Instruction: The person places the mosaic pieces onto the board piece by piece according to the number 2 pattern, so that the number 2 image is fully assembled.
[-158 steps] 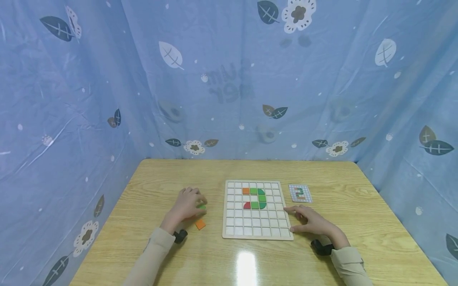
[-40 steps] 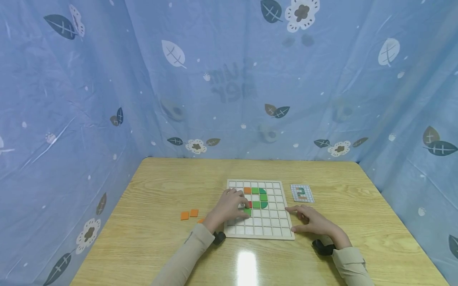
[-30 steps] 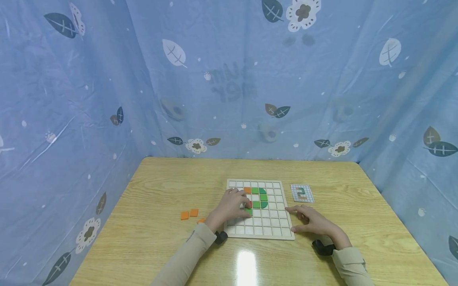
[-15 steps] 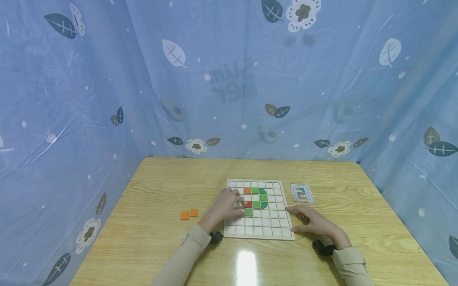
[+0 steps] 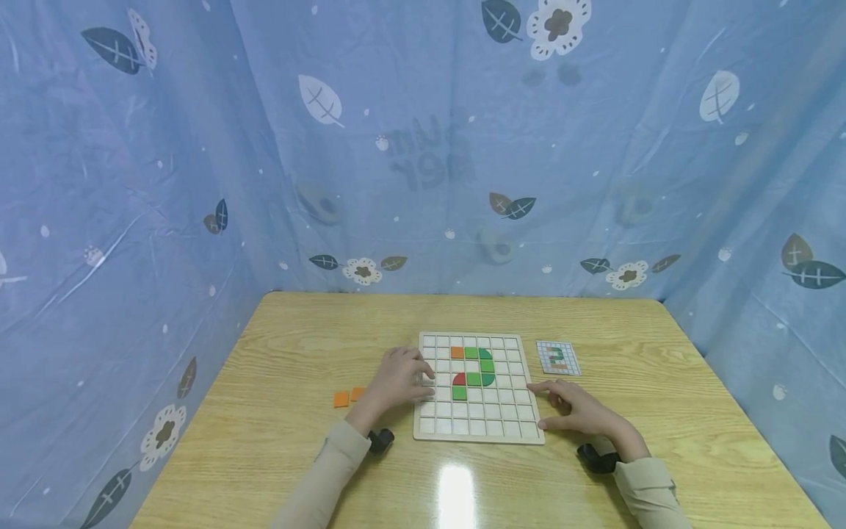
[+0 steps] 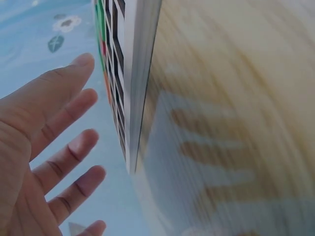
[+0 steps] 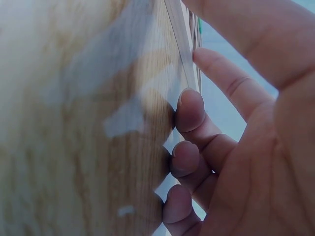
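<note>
My left hand (image 5: 395, 378) hovers over the left edge of the white grid board (image 5: 479, 427), its spread fingers holding nothing; the left wrist view shows them apart from the board's rim (image 6: 135, 88). My right hand (image 5: 576, 408) touches the board's right edge with index fingertip and thumb, while the other fingertips (image 7: 186, 157) rest on the table. On the board lie an orange square tile (image 5: 457, 353), several green squares, two dark green quarter-round tiles and a red quarter-round tile (image 5: 459, 379). Directly below the red one sits a green square tile (image 5: 459, 393).
Loose orange square tiles (image 5: 341, 399) lie on the wooden table (image 5: 297, 330) left of the board, one partly behind my left hand. A pattern card (image 5: 558, 358) lies to the right of the board. Patterned blue curtains (image 5: 423, 147) enclose the table.
My left hand carried a green square tile from the left of the board, set it below the red tile, let go and drew back left. My right hand stayed at the edge.
</note>
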`<state>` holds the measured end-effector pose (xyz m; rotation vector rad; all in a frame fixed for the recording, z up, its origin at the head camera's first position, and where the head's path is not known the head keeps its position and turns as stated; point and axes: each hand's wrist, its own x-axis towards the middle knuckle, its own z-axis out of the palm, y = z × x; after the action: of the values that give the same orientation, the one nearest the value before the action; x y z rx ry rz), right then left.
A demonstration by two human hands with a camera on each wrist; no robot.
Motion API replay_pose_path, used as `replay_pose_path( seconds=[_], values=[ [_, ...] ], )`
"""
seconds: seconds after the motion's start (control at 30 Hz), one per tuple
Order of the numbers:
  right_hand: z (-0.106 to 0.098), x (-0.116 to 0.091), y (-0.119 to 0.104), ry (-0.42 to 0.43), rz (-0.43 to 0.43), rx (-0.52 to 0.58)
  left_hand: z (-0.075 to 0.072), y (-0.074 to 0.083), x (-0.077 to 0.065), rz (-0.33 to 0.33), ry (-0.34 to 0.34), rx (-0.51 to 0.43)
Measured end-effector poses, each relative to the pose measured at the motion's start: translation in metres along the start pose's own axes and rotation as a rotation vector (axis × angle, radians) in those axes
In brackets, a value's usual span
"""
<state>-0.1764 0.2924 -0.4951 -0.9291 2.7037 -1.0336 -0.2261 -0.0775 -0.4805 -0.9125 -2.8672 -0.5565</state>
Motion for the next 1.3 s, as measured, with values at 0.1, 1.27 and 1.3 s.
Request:
replay_pose_path(
  seconds=[0.1,1.27,1.3],
  values=[
    [-0.004,0.000,-0.015,0.007,-0.013,0.010,-0.003,-0.003,-0.004,-0.011,-0.001,0.017],
    [-0.011,-0.001,-0.025,-0.022,0.015,0.046,-0.031,-0.054,-0.050,-0.107,0.025,0.063],
    [-0.011,-0.001,-0.025,-0.021,0.016,0.045,-0.032,-0.056,-0.052,-0.109,0.025,0.063]
  ],
)
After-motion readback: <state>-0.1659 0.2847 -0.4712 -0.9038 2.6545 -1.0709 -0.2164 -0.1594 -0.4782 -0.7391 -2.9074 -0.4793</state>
